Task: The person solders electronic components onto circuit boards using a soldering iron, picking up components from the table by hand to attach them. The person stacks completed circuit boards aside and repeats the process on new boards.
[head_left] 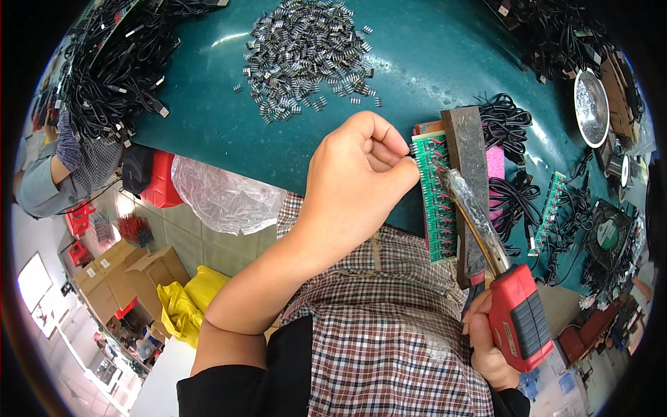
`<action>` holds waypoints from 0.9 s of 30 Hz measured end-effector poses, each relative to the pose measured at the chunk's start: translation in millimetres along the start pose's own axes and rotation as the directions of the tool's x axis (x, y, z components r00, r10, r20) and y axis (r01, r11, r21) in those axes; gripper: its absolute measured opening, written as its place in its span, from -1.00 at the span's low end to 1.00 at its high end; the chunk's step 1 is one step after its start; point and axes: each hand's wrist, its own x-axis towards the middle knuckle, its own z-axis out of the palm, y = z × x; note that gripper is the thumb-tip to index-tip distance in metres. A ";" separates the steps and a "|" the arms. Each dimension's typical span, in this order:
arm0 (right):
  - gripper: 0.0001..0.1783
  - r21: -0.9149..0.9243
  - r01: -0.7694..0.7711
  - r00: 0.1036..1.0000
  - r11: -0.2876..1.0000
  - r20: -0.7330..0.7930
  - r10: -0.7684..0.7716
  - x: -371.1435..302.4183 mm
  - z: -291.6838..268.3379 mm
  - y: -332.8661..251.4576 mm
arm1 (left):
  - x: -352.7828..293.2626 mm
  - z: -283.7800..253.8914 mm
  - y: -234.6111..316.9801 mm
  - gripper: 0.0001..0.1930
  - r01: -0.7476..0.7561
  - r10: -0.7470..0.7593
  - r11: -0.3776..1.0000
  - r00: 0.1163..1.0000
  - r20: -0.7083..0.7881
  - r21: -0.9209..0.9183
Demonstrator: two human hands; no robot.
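While closed into a loose fist, left hand [358, 177] pinches something too small to tell against the left edge of the green strip board [435, 201], near the worktop's [292, 146] near edge. Right hand [486, 340], wrapped tight round the red soldering iron [517, 316], aims the tip up and left onto that board. Board's long axis runs away from the body, just right of the left hand, which sits nearer. Two green boards counted, second one [551, 205] well to the right; one dark metal bar [467, 181] alongside; one heap of small metal parts [309, 55] at the far edge, beyond counting.
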 end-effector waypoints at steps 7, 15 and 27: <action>-0.81 -0.044 -0.132 0.991 0.990 -0.006 0.132 -1.3 -4.3 -12.5 | 9.6 -28.5 12.1 -0.89 -0.178 0.246 0.905 0.960 -0.134 0.386; -0.83 -0.005 -0.104 0.994 0.995 -0.023 0.104 0.1 -5.5 -16.4 | 36.7 -21.1 -0.4 -0.86 -0.441 0.718 0.343 0.692 0.071 0.829; -0.85 -0.013 -0.047 0.999 0.999 -0.011 0.046 1.4 -5.9 -12.3 | 23.9 -22.4 -0.1 -0.88 -0.362 0.627 0.561 0.773 -0.096 0.744</action>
